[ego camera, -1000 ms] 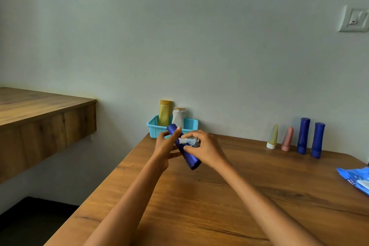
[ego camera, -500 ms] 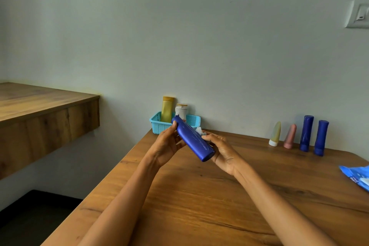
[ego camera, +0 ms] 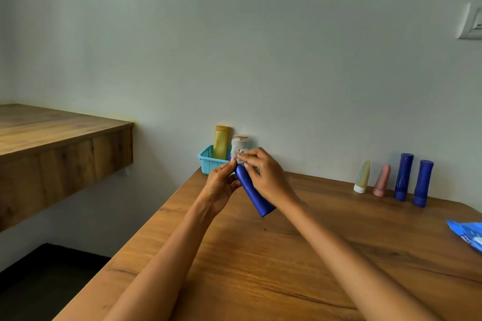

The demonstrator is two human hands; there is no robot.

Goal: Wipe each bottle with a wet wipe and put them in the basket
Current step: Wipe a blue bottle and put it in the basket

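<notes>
Mid-frame, the left hand grips the blue bottle while right-hand fingers pinch a wet wipe on its top. Two bottles stand in the basket; four wait at right.

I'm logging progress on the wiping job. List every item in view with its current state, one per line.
Blue bottle: held tilted above the table, being wiped.
Wet wipe: pinched against the bottle's top.
Left hand: grips the bottle.
Right hand: holds the wipe.
Basket: holds two upright bottles.
Yellow bottle: in basket.
White bottle: in basket.
Four bottles by wall: upright, waiting.
Wipes pack: lying on the table.
</notes>
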